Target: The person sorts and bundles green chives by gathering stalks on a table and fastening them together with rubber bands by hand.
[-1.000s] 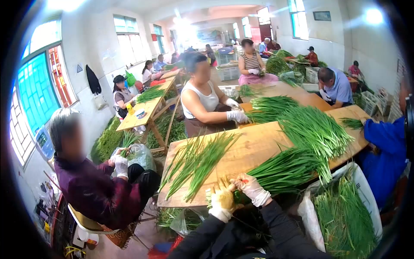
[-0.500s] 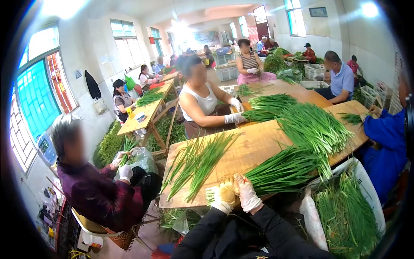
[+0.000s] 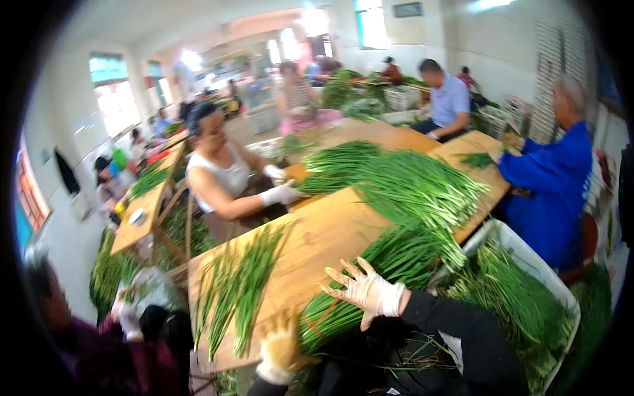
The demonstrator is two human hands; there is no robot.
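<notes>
A long bundle of garlic chives point(image 3: 396, 256) lies at the front edge of the wooden table point(image 3: 323, 228), with a red band point(image 3: 325, 318) around its near end. Over this bundle my right hand point(image 3: 370, 290), in a pale stained glove, is open with fingers spread wide. My left hand point(image 3: 281, 346), in a yellowed glove, is beside the banded end, blurred, its fingers apart and holding nothing visible. Loose chives point(image 3: 241, 284) lie in small bunches on the left of the tabletop. A large heap of chives point(image 3: 416, 188) covers the table's far middle.
A white crate point(image 3: 558, 284) of greens stands at my right. Across the table is a person in a white top point(image 3: 228, 175). Another in blue point(image 3: 551, 171) sits at right, and one in dark purple point(image 3: 105, 350) at left. More workers and tables are behind.
The view has swung right. Both my hands have come off the chive bundle's near end; the right is now spread above it. The red band now shows clearly around the bundle.
</notes>
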